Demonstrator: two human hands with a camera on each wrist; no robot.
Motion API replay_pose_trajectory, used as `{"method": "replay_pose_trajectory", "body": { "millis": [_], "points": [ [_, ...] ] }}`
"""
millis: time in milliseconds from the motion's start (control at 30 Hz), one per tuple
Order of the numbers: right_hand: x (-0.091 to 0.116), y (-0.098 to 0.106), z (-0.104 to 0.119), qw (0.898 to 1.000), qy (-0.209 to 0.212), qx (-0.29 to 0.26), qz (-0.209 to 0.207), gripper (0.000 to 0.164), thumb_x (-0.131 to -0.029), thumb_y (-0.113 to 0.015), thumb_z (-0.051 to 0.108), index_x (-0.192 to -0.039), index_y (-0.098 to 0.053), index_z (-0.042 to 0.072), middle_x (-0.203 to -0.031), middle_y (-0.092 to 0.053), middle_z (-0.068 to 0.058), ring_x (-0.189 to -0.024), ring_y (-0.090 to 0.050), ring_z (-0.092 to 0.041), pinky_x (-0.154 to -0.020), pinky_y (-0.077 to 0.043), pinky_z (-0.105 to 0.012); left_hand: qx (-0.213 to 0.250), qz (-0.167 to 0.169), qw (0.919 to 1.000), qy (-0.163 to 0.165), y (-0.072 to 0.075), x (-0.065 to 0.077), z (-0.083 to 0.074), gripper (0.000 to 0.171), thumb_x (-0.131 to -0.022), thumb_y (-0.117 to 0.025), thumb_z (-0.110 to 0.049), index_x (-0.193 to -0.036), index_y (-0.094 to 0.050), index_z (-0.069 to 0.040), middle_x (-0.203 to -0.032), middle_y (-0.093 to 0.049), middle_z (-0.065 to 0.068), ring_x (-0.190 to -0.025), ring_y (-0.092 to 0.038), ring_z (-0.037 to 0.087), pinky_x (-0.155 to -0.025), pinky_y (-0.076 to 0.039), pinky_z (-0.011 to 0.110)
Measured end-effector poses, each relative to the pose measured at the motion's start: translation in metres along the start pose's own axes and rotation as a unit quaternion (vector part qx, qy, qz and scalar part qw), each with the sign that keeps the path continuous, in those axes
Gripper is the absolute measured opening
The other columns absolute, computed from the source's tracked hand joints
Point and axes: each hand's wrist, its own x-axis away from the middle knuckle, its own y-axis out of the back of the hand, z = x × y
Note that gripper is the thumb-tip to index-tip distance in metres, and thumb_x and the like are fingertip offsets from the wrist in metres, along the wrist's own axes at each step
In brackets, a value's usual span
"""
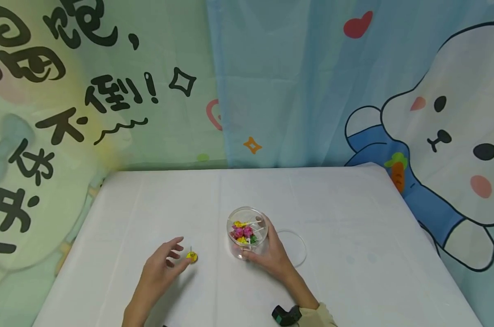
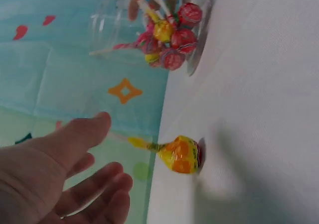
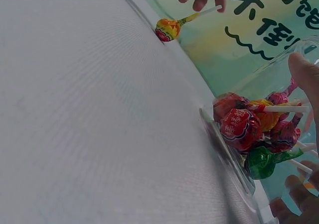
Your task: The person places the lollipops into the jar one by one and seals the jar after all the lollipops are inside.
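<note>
A yellow-wrapped lollipop (image 1: 192,257) stands on its candy head on the white table, stick pointing up. My left hand (image 1: 161,268) is just left of it, thumb and fingers spread apart; in the left wrist view the thumb tip (image 2: 102,120) is right by the stick's end. With my right hand (image 1: 274,254) I grip a clear round jar (image 1: 233,249) from its right side, thumb at the front. Inside the jar lie several wrapped lollipops (image 3: 241,129), red, pink, yellow and green, their white sticks poking in different directions. The jar stands upright with its top uncovered.
A clear round lid-like disc (image 1: 305,247) lies on the white-covered table (image 1: 345,213) right of the jar, partly behind my right hand. Printed curtains (image 1: 279,91) hang behind the table's far edge. A dark device (image 1: 286,315) is strapped to my right wrist.
</note>
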Motion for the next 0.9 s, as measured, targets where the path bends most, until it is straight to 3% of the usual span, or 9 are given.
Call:
{"method": "replay_pose_trajectory", "body": {
  "millis": [100, 200, 400, 900],
  "points": [
    [0.0, -0.001, 0.0, 1.0, -0.004, -0.005, 0.001, 0.107, -0.07, -0.086, 0.031, -0.153, -0.019, 0.02, -0.155, -0.036, -0.01, -0.143, -0.034, -0.033, -0.116, -0.026, -0.06, -0.06, 0.021, 0.9979, -0.015, -0.007, -0.006, -0.001, 0.04, -0.072, -0.084, -0.011, -0.109, -0.069, -0.005, -0.089, -0.069, 0.002, -0.074, -0.065, 0.012, -0.063, -0.054, 0.02],
    [0.001, -0.002, 0.001, 1.0, -0.015, -0.006, 0.007, 0.107, -0.07, -0.085, 0.032, -0.153, -0.019, 0.021, -0.155, -0.035, -0.008, -0.144, -0.033, -0.031, -0.117, -0.025, -0.059, -0.085, 0.027, 0.996, -0.005, -0.013, -0.008, -0.002, 0.023, -0.074, -0.082, -0.011, -0.095, -0.073, -0.007, -0.084, -0.068, -0.001, -0.071, -0.064, 0.008, -0.063, -0.054, 0.019],
    [0.001, -0.001, 0.003, 1.0, -0.024, 0.002, 0.001, 0.106, -0.07, -0.085, 0.033, -0.153, -0.02, 0.02, -0.155, -0.036, -0.006, -0.144, -0.034, -0.03, -0.116, -0.026, -0.059, -0.06, 0.03, 0.9976, 0.014, -0.018, -0.01, -0.004, 0.012, -0.078, -0.08, -0.009, -0.088, -0.072, -0.008, -0.082, -0.069, -0.003, -0.069, -0.064, 0.005, -0.063, -0.055, 0.018],
    [0.0, -0.001, 0.001, 1.0, -0.015, 0.006, 0.001, 0.106, -0.071, -0.085, 0.034, -0.153, -0.019, 0.02, -0.155, -0.036, -0.009, -0.142, -0.035, -0.033, -0.115, -0.028, -0.06, -0.06, 0.03, 0.9975, 0.023, -0.015, -0.006, -0.003, 0.014, -0.075, -0.081, -0.008, -0.086, -0.072, -0.01, -0.08, -0.071, -0.003, -0.068, -0.063, 0.003, -0.062, -0.053, 0.017]
  ]
}}
